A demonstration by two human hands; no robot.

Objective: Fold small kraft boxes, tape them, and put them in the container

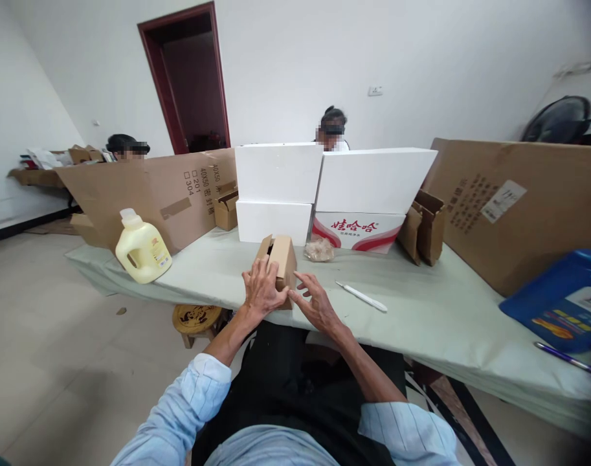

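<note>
A small brown cardboard box [282, 257] stands on the table [435, 310] in front of me, one flap raised at its left. My left hand [261, 288] lies over the box's near end, fingers curled onto its top. My right hand [316, 301] is just to the right of the box, fingers spread and bent, fingertips touching or nearly touching its near corner. A white utility knife [362, 297] lies on the table to the right of my right hand. A crumpled clear plastic bag [319, 249] sits behind the box.
White foam blocks [324, 178] and a red-printed carton [357, 232] stand behind. Folded cardboard pieces [424, 226], large cardboard sheets [528, 207], a yellow detergent jug [140, 249], a blue bag [562, 301], a wooden stool [195, 320]. Two people sit beyond the table.
</note>
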